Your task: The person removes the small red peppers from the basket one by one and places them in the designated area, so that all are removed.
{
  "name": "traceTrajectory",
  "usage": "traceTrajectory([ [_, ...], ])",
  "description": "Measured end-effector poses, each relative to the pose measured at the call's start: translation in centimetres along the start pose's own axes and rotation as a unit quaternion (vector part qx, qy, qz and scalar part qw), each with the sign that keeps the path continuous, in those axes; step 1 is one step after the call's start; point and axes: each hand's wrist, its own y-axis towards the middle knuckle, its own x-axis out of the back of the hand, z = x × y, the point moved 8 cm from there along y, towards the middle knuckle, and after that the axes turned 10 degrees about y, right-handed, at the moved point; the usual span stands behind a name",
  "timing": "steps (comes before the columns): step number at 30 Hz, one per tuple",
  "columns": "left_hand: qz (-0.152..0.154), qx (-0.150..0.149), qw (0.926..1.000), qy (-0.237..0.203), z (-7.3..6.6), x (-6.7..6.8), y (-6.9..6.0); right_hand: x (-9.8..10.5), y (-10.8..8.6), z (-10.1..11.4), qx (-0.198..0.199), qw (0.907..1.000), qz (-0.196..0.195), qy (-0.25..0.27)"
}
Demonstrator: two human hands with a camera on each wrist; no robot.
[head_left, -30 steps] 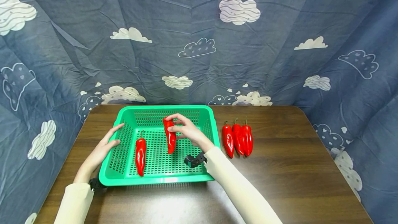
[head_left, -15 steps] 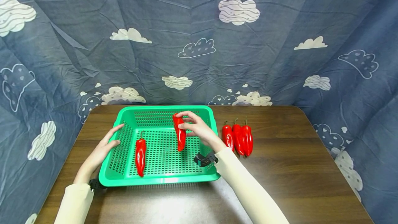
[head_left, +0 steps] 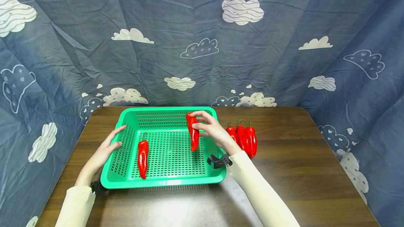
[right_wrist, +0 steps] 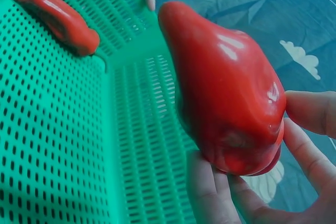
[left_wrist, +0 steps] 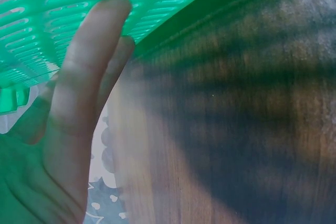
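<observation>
My right hand (head_left: 214, 129) pinches a red pepper (head_left: 193, 134) between thumb and fingers, above the right part of a green slotted basket (head_left: 164, 184). The pepper hangs narrow end down in the head view; the right wrist view shows the same pepper (right_wrist: 226, 87) large and close. At the basket's left side, my left hand (head_left: 102, 155) holds the rim, with thumb and a finger over it. Straight fingers (left_wrist: 79, 82) lie along the outside of the slotted wall in the left wrist view. Another red pepper (head_left: 142, 158) lies on the basket floor at left.
Three red peppers (head_left: 250, 141) lie side by side on the wooden table (head_left: 293, 164) right of the basket, partly hidden behind my right hand and wrist. A dark blue cloud-print curtain (head_left: 202, 80) hangs behind and beside the table.
My right hand has carried the pepper rightward and slightly away from me, from over the basket's middle to over its right part. The left hand and the basket have stayed in place.
</observation>
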Motion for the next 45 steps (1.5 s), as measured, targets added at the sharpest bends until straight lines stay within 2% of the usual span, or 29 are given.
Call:
traceTrajectory([
  [8,0.003,0.006,1.0000,-0.003,0.0,0.0,0.0,1.8,-0.7,0.4,-0.001,0.9998,-0.017,-0.012],
  [34,0.000,0.005,1.0000,0.002,0.1,0.0,-0.1,6.8,-3.1,1.0,0.022,0.9991,-0.033,0.016],
  [45,0.005,0.013,0.9999,-0.009,0.1,-0.1,-0.2,9.7,-4.1,0.6,0.019,0.9980,-0.059,0.012],
])
